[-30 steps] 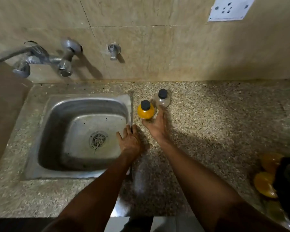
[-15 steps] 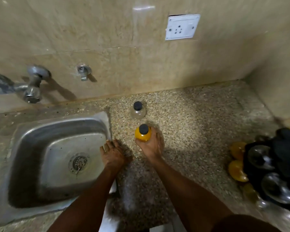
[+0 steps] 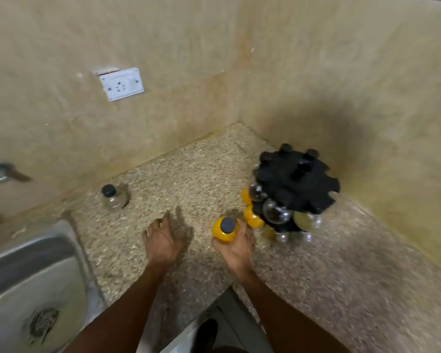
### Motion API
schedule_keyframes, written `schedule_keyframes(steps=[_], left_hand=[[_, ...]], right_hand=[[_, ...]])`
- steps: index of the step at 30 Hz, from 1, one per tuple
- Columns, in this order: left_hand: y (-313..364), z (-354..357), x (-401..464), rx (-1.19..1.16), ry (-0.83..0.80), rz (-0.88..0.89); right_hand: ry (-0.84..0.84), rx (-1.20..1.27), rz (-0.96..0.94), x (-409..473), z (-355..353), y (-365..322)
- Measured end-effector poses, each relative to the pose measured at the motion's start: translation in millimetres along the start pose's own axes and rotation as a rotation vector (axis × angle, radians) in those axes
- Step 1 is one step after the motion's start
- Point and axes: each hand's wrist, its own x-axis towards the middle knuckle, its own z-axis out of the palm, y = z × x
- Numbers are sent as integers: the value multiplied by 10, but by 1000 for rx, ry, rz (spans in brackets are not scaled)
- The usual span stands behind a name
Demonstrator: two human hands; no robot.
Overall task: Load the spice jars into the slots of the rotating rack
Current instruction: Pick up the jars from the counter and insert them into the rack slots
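**Yellow jar in hand, right next to the rack**

Far left there's the steel sink (image 3: 31,271), then a clear jar with a black cap (image 3: 113,197) sitting upright on the speckled counter (image 3: 341,276) near the wall. Left hand (image 3: 162,242) is flat-ish over the counter, fingers relaxed, holding nothing. Right hand (image 3: 236,247) has its fingers wrapped around a yellow jar (image 3: 224,230), cap up, just beside the black rotating rack (image 3: 294,183) in the corner, which already carries several jars.

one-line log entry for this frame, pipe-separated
right hand: holds yellow spice jar, near rotating rack | left hand: open, on counter | clear spice jar: upright by wall, unloaded
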Motion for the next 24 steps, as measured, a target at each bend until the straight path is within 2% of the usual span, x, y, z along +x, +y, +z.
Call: schedule_keyframes(steps=[2,9,14,17,24], left_hand=[[460,-33,-3,-50,62,134],[2016,-73,-238,-174,177,570],[3042,108,-562,-108,95,904],[3425,229,-696,13,1,906],[3727,184,-686,133,25,840]], right_hand=[[82,30,-17,-58,-295,121],[189,31,66,-302,-960,752],[295,-79,137,-533,-1443,1095],[341,-102,154,-633,-1707,1187],[451,-73,154,-614,-2159,1339]])
